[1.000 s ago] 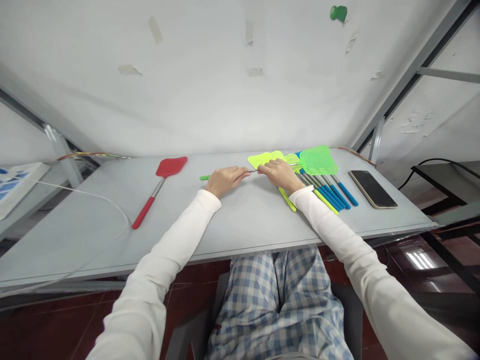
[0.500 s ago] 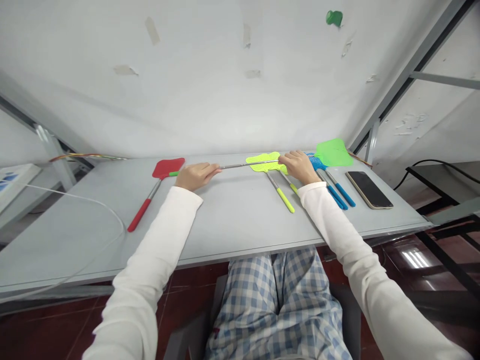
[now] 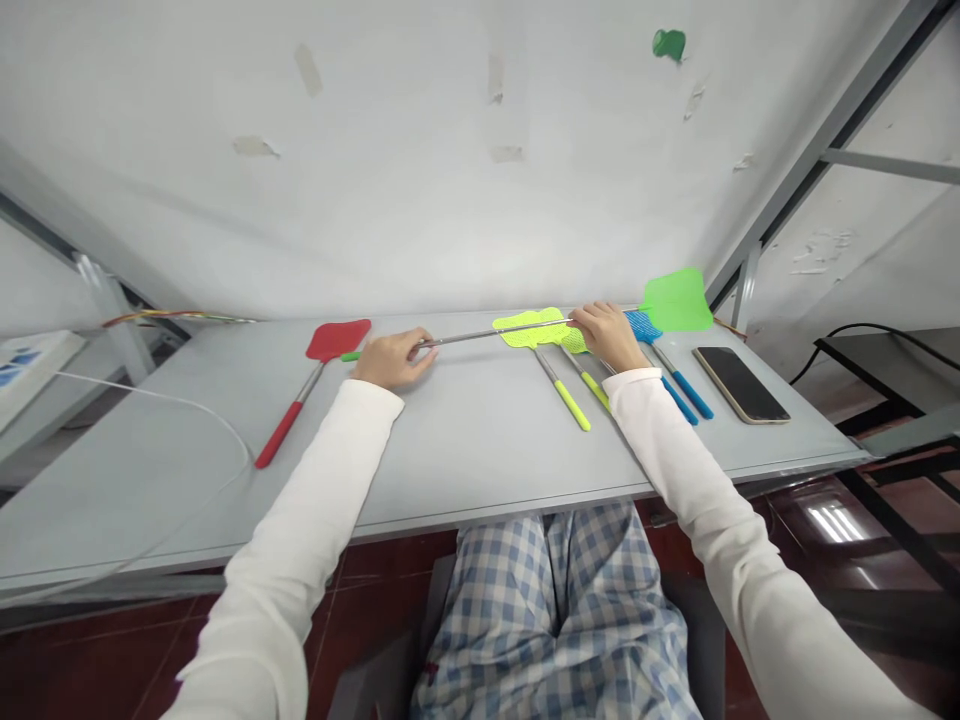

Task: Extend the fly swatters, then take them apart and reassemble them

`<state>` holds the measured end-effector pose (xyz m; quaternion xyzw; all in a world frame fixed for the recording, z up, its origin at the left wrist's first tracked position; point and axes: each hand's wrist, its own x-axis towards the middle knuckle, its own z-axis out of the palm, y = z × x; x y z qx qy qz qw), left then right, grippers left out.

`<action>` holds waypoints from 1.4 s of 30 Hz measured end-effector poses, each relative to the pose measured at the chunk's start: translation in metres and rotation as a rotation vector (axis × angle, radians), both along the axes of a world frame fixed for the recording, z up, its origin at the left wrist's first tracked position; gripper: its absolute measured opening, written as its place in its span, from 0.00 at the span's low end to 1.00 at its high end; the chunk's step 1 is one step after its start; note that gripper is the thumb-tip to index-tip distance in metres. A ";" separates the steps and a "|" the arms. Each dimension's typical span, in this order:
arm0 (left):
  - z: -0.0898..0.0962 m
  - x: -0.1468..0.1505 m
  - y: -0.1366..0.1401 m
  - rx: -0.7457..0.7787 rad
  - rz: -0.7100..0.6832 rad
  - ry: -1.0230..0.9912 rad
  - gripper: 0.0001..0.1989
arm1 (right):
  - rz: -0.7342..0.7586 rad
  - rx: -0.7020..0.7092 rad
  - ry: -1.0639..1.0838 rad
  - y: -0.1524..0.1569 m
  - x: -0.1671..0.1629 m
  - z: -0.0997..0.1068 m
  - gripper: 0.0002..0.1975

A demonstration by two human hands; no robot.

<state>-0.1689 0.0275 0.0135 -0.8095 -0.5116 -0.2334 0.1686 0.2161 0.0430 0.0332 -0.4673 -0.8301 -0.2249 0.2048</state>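
Observation:
Both hands hold a green fly swatter (image 3: 679,300) level above the table. My left hand (image 3: 394,360) is closed around the swatter near its green grip, whose end sticks out to the left. My right hand (image 3: 609,335) grips the thin metal rod close to the green head, covering part of it. Between the hands the rod runs bare. Below my right hand lie yellow fly swatters (image 3: 571,402) and blue fly swatters (image 3: 691,394), partly hidden by that hand and sleeve. A red fly swatter (image 3: 281,433) rests left of my left hand.
A phone (image 3: 741,385) lies at the right of the grey table (image 3: 465,440). A white cable (image 3: 199,405) curves over the left side. The wall (image 3: 420,200) stands right behind the table, and metal frame posts (image 3: 750,265) rise at both ends.
My right hand and the green head have shifted slightly right. The exposed rod between my hands looks a bit longer. My left fingers have changed their hold, and more of the green grip shows.

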 end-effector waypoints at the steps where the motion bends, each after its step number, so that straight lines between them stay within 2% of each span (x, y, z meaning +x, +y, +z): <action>1: -0.002 0.005 -0.001 -0.034 -0.007 -0.001 0.16 | -0.010 0.006 0.017 -0.001 0.000 0.001 0.17; 4: -0.005 0.024 -0.001 -0.115 0.010 0.022 0.16 | -0.017 0.004 0.051 -0.002 -0.002 0.002 0.17; 8: -0.004 0.038 -0.002 -0.148 0.086 0.079 0.14 | 0.007 -0.058 0.031 -0.005 -0.009 0.001 0.17; 12: 0.003 0.024 0.000 -0.151 0.176 0.094 0.17 | -0.020 -0.117 -0.017 -0.006 -0.008 0.003 0.18; 16: 0.006 0.002 0.004 -0.147 0.260 0.066 0.20 | -0.124 -0.085 0.008 -0.006 0.009 0.007 0.18; 20: 0.004 -0.003 0.005 -0.184 0.297 0.084 0.22 | -0.124 -0.125 0.005 -0.005 0.016 0.003 0.19; 25: 0.004 0.006 0.002 -0.202 0.295 0.150 0.22 | -0.077 -0.197 0.055 -0.005 0.013 -0.003 0.18; 30: -0.001 0.011 0.006 -0.245 0.273 0.205 0.22 | -0.070 -0.206 0.103 -0.009 0.009 0.003 0.15; 34: -0.006 0.016 0.007 -0.250 0.236 0.195 0.22 | -0.079 -0.195 0.107 -0.012 0.004 0.007 0.14; 42: -0.004 0.029 0.003 -0.267 0.189 0.146 0.23 | -0.032 -0.220 0.072 -0.017 -0.016 0.007 0.13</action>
